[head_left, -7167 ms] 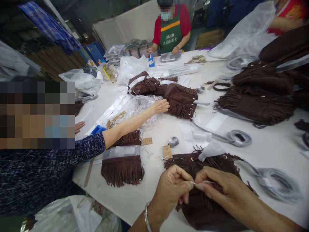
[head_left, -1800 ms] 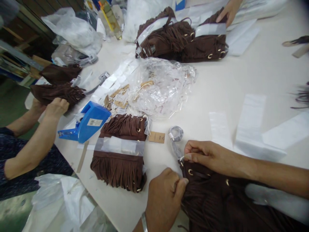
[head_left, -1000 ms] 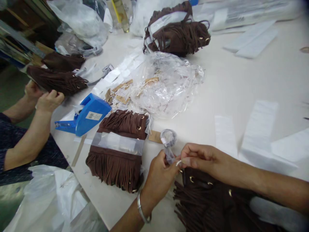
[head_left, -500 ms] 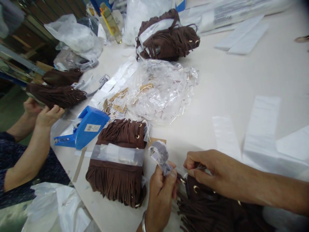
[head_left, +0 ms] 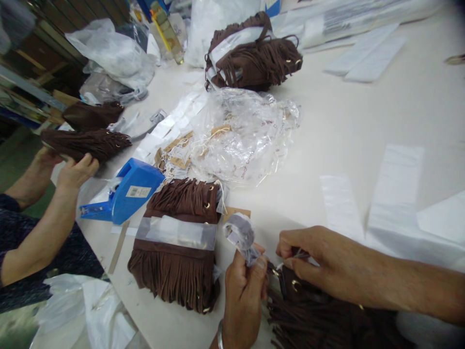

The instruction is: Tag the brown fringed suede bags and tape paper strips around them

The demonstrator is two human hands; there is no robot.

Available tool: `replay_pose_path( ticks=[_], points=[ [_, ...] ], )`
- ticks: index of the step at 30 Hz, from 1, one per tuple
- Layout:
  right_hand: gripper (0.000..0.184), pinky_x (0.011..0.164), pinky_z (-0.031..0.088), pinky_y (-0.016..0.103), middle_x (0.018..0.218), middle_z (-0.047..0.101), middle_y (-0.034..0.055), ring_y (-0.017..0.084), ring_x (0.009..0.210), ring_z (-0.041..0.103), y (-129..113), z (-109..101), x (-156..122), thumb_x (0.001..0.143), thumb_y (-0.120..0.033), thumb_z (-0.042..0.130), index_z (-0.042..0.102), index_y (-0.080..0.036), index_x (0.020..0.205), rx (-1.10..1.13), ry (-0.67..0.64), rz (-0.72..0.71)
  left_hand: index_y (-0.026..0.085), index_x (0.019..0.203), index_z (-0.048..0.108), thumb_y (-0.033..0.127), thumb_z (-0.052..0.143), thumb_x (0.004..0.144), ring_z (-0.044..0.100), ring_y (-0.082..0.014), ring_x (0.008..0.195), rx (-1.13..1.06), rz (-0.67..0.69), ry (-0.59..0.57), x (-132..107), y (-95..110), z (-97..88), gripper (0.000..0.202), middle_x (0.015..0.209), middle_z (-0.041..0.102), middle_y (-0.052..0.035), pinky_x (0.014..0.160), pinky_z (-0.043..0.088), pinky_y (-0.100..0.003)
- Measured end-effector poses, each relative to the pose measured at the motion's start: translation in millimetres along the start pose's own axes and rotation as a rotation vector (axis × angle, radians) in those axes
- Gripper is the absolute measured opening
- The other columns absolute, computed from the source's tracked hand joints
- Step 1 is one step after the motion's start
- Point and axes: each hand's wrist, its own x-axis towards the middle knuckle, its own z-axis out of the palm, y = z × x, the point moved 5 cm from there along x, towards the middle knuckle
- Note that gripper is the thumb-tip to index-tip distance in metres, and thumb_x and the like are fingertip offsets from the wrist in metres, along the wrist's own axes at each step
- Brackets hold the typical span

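A dark brown fringed bag [head_left: 327, 315] with gold eyelets lies at the lower right, partly under my right forearm. My left hand [head_left: 245, 291] is closed on a bundle of clear plastic wrap [head_left: 240, 232], close to the bag's metal clasp. My right hand [head_left: 305, 254] pinches a thin pale string [head_left: 300, 253] above the bag's eyelets; the string's far end is hidden by the fingers. Left of my hands lies another brown fringed bag [head_left: 178, 257], banded with a white strip [head_left: 174, 232]. Beside it a brown card tag [head_left: 236, 212] rests on the table.
A blue tape dispenser [head_left: 136, 191] stands near the left edge. Crumpled clear plastic [head_left: 250, 140] and string tags [head_left: 178, 155] lie mid-table, a stuffed fringed bag [head_left: 250, 58] behind. White strips [head_left: 394, 189] lie right. A co-worker's hands [head_left: 78, 169] hold a brown bag [head_left: 87, 143] at left.
My hands stay almost in place, with the right fingers shifting slightly at the string. The co-worker's hands and bag have tilted a little.
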Motion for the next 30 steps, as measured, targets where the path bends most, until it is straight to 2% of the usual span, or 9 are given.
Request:
replay_pose_path(
  ticks=[13, 23, 30],
  points=[
    [0.012, 0.056, 0.035, 0.024, 0.069, 0.062, -0.0010, 0.014, 0.061, 0.053, -1.3, 3.7, 1.3, 0.085, -0.021, 0.053, 0.063, -0.024, 0.080, -0.023, -0.014, -0.031, 0.019, 0.108, 0.057, 0.053, 0.049, 0.095, 0.044, -0.0083, 0.052, -0.025, 0.005, 0.003, 1.1, -0.3, 1.4, 0.037, 0.060, 0.048, 0.0063, 0.049, 0.035, -0.020],
    [0.012, 0.056, 0.036, 0.023, 0.069, 0.063, 0.0002, 0.014, 0.060, 0.052, -4.6, 4.5, 4.9, 0.084, -0.028, 0.057, 0.065, -0.025, 0.077, -0.006, -0.025, -0.036, 0.019, 0.107, 0.056, 0.049, 0.048, 0.097, 0.045, -0.0077, 0.051, -0.022, 0.028, -0.003, 0.4, 4.3, 1.4, 0.032, 0.060, 0.049, 0.0071, 0.049, 0.036, -0.020],
    [0.016, 0.059, 0.037, 0.025, 0.075, 0.066, 0.0015, 0.016, 0.064, 0.056, -6.5, 8.0, 4.4, 0.087, -0.027, 0.054, 0.068, -0.026, 0.081, -0.087, -0.027, -0.055, 0.020, 0.106, 0.057, 0.050, 0.048, 0.097, 0.047, -0.0080, 0.052, -0.001, 0.008, 0.016, 0.3, 5.8, 1.6, 0.033, 0.064, 0.052, 0.0061, 0.049, 0.038, -0.019]
  ],
)
